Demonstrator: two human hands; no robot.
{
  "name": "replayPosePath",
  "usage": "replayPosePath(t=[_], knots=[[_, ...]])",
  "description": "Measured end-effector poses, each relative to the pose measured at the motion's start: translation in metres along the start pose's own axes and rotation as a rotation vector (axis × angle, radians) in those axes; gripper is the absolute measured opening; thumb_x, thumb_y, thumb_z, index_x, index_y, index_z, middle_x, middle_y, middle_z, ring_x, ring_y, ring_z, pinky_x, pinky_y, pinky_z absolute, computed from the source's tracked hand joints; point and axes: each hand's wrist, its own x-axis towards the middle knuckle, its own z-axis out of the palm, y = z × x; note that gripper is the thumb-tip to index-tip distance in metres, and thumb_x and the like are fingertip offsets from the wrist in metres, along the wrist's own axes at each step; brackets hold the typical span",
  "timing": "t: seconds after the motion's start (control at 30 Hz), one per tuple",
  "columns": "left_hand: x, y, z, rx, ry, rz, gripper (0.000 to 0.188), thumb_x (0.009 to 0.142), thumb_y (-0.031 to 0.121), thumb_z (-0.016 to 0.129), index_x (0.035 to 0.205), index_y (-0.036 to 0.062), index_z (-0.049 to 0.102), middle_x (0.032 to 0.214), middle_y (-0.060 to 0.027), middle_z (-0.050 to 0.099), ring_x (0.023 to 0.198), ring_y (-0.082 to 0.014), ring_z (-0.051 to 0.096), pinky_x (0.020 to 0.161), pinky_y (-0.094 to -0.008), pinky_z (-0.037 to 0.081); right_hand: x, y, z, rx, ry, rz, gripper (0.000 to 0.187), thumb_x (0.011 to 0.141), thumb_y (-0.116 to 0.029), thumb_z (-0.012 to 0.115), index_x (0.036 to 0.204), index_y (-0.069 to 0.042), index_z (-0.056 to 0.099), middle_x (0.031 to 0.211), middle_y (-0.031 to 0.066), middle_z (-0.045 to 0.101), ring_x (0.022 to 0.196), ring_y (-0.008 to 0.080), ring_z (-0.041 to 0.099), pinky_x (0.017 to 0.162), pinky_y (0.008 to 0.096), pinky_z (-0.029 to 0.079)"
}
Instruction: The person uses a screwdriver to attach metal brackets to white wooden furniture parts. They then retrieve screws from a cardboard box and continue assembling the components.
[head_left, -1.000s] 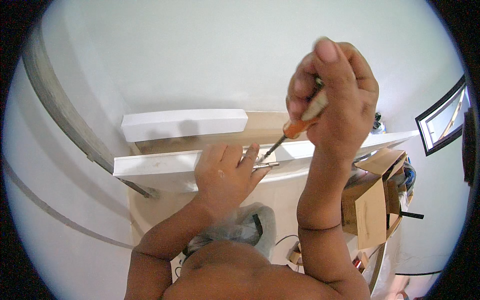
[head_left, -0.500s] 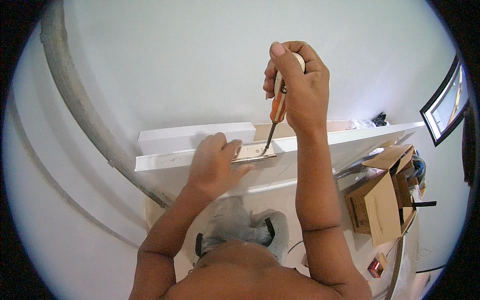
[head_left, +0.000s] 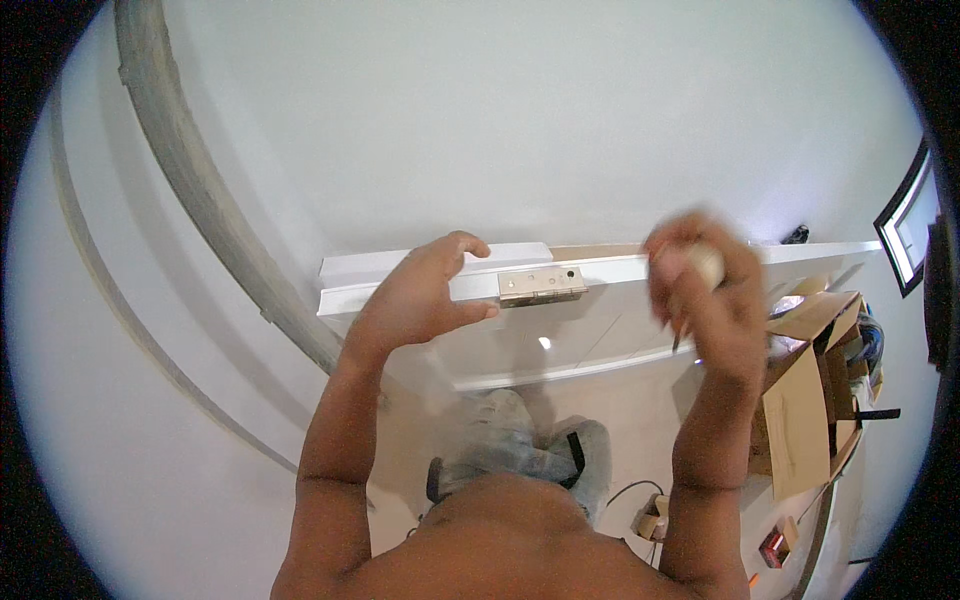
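A metal hinge (head_left: 541, 287) lies on the narrow upper edge of a white door panel (head_left: 610, 271), which stands on its side in front of me. Several holes show in its leaf, and one near the right end looks dark. My left hand (head_left: 418, 290) is beside the hinge's left end, thumb and fingers apart around the panel's edge, holding nothing. To the right of the hinge, my right hand (head_left: 715, 285) is closed around a screwdriver (head_left: 706, 265). Motion blurs this hand; the pale handle end shows, and a dark shaft points down below the fingers.
Behind the panel lies a long white box (head_left: 500, 257) along the wall. An open cardboard box (head_left: 795, 430) holding cables stands at the right. Small boxes (head_left: 655, 518) and a black cable lie on the floor. A grey pipe-like strip (head_left: 215, 215) runs down the left.
My right hand has lifted the screwdriver off the hinge and swung it right and toward me. My left hand has let go of the hinge and opened. The view has shifted slightly.
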Motion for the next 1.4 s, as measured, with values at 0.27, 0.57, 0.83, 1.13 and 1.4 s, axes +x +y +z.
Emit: replayPosePath(t=[0.27, 0.57, 0.83, 1.13, 1.4], knots=[[-0.010, -0.021, -0.015, 0.263, -0.017, 0.028, 0.069, 0.059, 0.037, 0.087, 0.113, 0.0046, 0.060, 0.106, -0.0158, 0.061, 0.096, -0.0310, 0.060, 0.085, -0.0404, 0.049, -0.190, 0.150, 0.024, -0.430, -0.346, 0.737, 0.034, 0.086, -0.032, 0.063, 0.094, 0.001, 0.065, 0.079, 0.0216, 0.067, 0.069, 0.0307, 0.066, 0.066, 0.0409, 0.052], [0.011, -0.036, -0.003, 0.224, 0.052, 0.068, 0.049, 0.063, 0.035, 0.085, 0.095, 0.0035, 0.064, 0.085, -0.0099, 0.063, 0.079, -0.0215, 0.060, 0.073, -0.0366, 0.049, -0.376, 0.154, 0.050, -0.639, -0.304, 1.046, 0.036, 0.082, -0.035, 0.063, 0.102, -0.005, 0.065, 0.087, 0.0254, 0.067, 0.085, 0.0422, 0.065, 0.077, 0.0480, 0.052], [0.013, -0.026, -0.002, 0.176, 0.042, -0.041, 0.041, 0.065, 0.031, 0.084, 0.085, 0.0044, 0.060, 0.069, -0.0058, 0.059, 0.060, -0.0136, 0.056, 0.056, -0.0292, 0.047, -0.447, 0.106, 0.087, -0.491, -0.026, 1.044, 0.029, 0.083, -0.031, 0.064, 0.092, -0.003, 0.064, 0.080, 0.0244, 0.066, 0.075, 0.0433, 0.064, 0.070, 0.0486, 0.052], [0.011, -0.050, 0.002, 0.152, 0.021, 0.039, 0.047, 0.063, 0.027, 0.088, 0.094, 0.0059, 0.059, 0.079, -0.0058, 0.060, 0.070, -0.0157, 0.057, 0.063, -0.0307, 0.048, -0.424, 0.014, 0.072, -0.362, -0.226, 1.214, 0.028, 0.083, -0.028, 0.065, 0.093, -0.001, 0.064, 0.078, 0.0231, 0.067, 0.074, 0.0389, 0.067, 0.071, 0.0457, 0.053], [0.023, -0.029, -0.034, 0.166, -0.287, -0.156, 0.065, 0.063, 0.046, 0.085, 0.106, 0.0054, 0.060, 0.112, -0.0167, 0.060, 0.108, -0.0344, 0.056, 0.094, -0.0433, 0.045, -0.368, -0.075, 0.028, -0.228, -0.441, 1.353, 0.032, 0.084, -0.026, 0.065, 0.099, 0.002, 0.064, 0.069, 0.0175, 0.067, 0.061, 0.0272, 0.067, 0.063, 0.0390, 0.054]])
